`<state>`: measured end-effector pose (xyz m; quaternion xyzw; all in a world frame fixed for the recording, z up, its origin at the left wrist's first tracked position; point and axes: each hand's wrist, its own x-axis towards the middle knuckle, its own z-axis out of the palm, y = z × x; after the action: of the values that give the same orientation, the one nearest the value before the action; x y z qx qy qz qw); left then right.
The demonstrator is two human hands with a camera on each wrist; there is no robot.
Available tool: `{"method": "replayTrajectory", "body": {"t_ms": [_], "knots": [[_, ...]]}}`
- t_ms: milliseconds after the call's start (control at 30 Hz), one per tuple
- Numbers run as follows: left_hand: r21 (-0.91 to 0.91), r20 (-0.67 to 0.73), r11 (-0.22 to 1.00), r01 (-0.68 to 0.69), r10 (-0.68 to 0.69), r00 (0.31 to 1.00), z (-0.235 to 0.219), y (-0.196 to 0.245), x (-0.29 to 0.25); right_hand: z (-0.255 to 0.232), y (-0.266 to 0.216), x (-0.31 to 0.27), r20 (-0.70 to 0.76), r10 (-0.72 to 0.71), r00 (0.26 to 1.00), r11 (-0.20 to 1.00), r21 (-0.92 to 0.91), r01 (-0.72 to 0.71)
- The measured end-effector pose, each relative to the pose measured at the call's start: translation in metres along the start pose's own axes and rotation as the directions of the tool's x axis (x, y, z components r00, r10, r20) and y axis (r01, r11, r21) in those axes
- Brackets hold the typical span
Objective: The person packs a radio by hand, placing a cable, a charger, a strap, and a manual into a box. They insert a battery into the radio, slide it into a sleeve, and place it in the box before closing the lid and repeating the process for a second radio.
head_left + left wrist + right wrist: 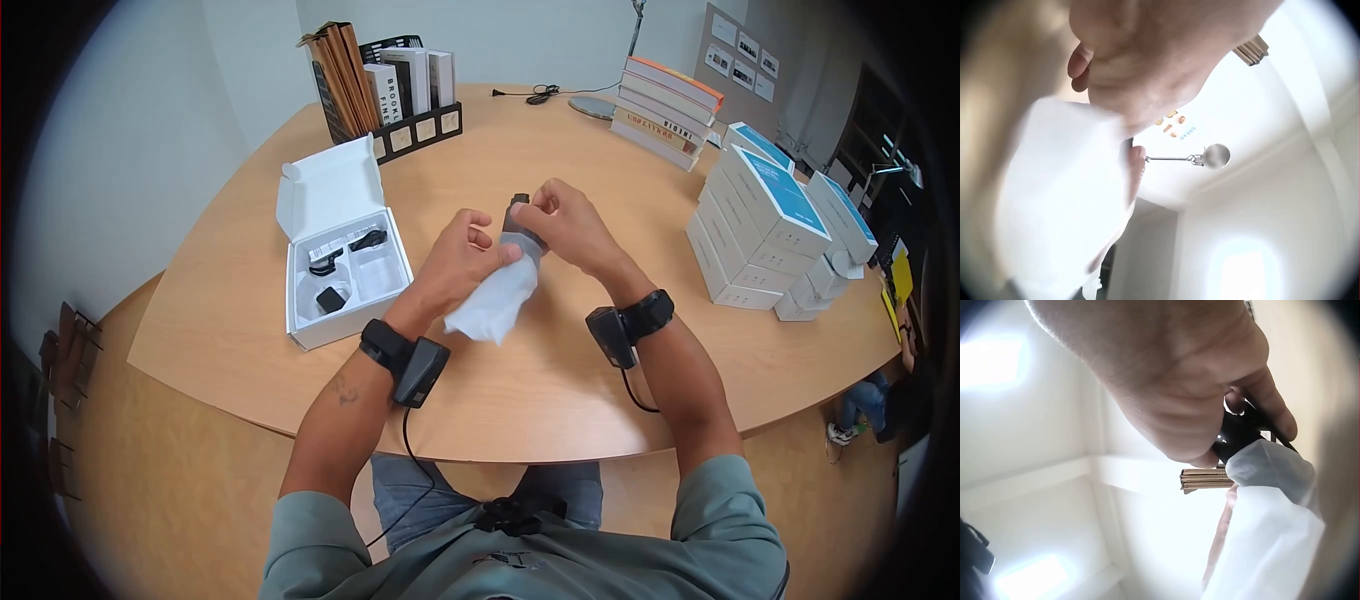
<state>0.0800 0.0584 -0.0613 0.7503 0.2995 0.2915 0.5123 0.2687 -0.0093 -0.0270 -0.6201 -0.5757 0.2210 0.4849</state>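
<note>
A black device [515, 216] with a dark grip-like end sticks out of a white translucent bag [492, 303] above the middle of the table. My right hand [578, 228] grips the black device near the mouth of the bag. In the right wrist view, fingers and thumb close round the black part [1235, 440], and the bag [1272, 544] covers its lower end. My left hand [462, 262] pinches the bag's side between thumb and fingers. The bag [1063, 200] hangs loosely and fills much of the left wrist view.
An open white box [335, 185] on the left holds small black parts and a black cable [368, 240]. Behind it stands a black file rack [420, 132] with books and brown folders. Stacked white-blue boxes [760, 230] and a book pile [665, 110] are on the right.
</note>
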Motion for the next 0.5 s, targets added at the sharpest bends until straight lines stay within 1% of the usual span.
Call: {"method": "replayTrajectory", "body": {"t_ms": [33, 100, 133, 200, 233, 300, 333, 400, 433, 500], "knots": [[0.001, -0.001, 1.0, 0.0, 0.0, 1.0, -0.001, -0.002, 0.002, 0.001, -0.002, 0.0, 0.001, -0.001, 1.0, 1.0, 0.001, 0.001], [-0.001, 0.062, 0.999, -0.05, 0.05, 0.997, -0.004, -0.009, 0.008, 0.001, -0.006, -0.001, -0.035, -0.003, 0.999, 1.0, -0.01, 0.003], [-0.002, 0.062, 0.999, -0.05, 0.05, 0.997, -0.004, -0.004, 0.005, 0.001, -0.006, 0.0, -0.035, -0.003, 0.999, 1.0, -0.01, 0.003], [-0.22, 0.155, 0.973, 0.074, -0.04, 0.987, -0.002, 0.004, -0.001, 0.002, -0.005, 0.0, -0.082, -0.024, 0.996, 0.999, -0.042, 0.02], [-0.22, 0.156, 0.972, 0.076, -0.042, 0.987, -0.003, 0.005, 0.0, 0.001, -0.005, 0.001, -0.081, -0.022, 0.996, 0.999, -0.042, 0.018], [-0.346, 0.304, 0.908, 0.235, -0.129, 0.944, -0.006, 0.005, 0.001, 0.001, -0.005, 0.001, -0.113, -0.062, 0.992, 0.98, -0.195, 0.039], [-0.345, 0.304, 0.908, 0.235, -0.129, 0.944, -0.004, 0.005, -0.001, 0.001, -0.006, 0.001, -0.114, -0.062, 0.992, 0.98, -0.195, 0.039], [-0.115, 0.265, 0.992, 0.048, -0.016, 0.964, 0.001, 0.002, -0.005, 0.003, -0.009, -0.001, -0.141, -0.06, 0.988, 0.969, -0.245, 0.024], [-0.116, 0.263, 0.992, 0.047, -0.015, 0.965, 0.0, 0.001, -0.004, 0.004, -0.012, -0.002, -0.139, -0.062, 0.988, 0.969, -0.246, 0.026], [-0.056, 0.305, 0.998, 0.018, 0.0, 0.952, 0.0, 0.0, -0.003, 0.003, -0.018, -0.005, -0.195, -0.084, 0.977, 0.937, -0.349, 0.011]]}}
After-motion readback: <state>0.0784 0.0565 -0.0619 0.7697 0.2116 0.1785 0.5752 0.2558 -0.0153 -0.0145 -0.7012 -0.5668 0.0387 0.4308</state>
